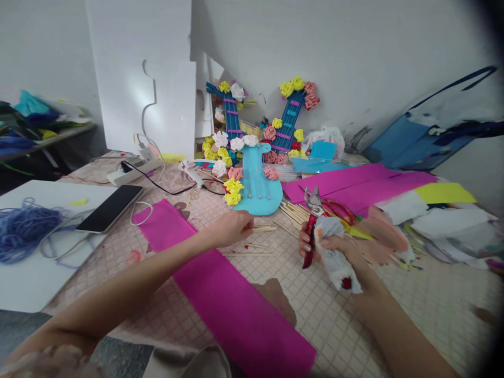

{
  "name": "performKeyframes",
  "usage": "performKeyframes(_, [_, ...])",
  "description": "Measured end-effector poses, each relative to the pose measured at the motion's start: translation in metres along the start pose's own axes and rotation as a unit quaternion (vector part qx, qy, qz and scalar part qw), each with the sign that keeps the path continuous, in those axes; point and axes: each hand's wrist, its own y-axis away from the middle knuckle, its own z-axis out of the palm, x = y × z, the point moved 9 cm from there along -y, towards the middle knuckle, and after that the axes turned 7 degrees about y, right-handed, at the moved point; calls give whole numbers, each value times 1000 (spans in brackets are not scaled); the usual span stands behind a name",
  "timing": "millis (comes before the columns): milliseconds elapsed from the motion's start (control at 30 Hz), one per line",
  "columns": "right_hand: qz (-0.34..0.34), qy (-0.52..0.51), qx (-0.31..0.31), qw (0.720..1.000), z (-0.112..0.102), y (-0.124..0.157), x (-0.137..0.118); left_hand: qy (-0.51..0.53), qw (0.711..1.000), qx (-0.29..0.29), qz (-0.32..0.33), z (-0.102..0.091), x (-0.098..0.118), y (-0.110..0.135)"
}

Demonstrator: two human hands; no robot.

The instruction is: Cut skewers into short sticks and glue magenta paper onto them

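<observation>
My right hand (342, 249) grips a pair of pruning shears (314, 210), with one red handle and the other wrapped in white material. The shears' blades point up and away from me. Over the middle of the table my left hand (235, 230) is closed, and short wooden sticks (264, 228) stick out at its fingertips. More thin sticks (252, 254) lie just below that hand. A long strip of magenta felt (240, 310) passes beneath my left forearm. Behind the hands is a light-blue guitar-shaped piece (254, 184) with felt flowers on it.
Two dark-blue flowered instrument necks (289, 121) lean at the wall. A bundle of sticks (295, 216), red scissors (340, 210) and magenta sheets (354, 181) lie at right. A glue gun (192, 172), power strip (134, 170), phone (112, 208) and blue yarn (25, 228) are at left.
</observation>
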Motion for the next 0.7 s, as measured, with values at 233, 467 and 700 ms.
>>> performKeyframes(233, [8, 0, -24, 1000, -8, -4, 10, 17, 999, 8, 36, 9, 4, 7])
performKeyframes(467, [-6, -12, -19, 1000, -6, -3, 5, 22, 997, 64, 32, -16, -1, 3])
performKeyframes(700, [-8, -17, 1, 1000, -15, -4, 9, -46, 993, 113, 0, -89, -22, -58])
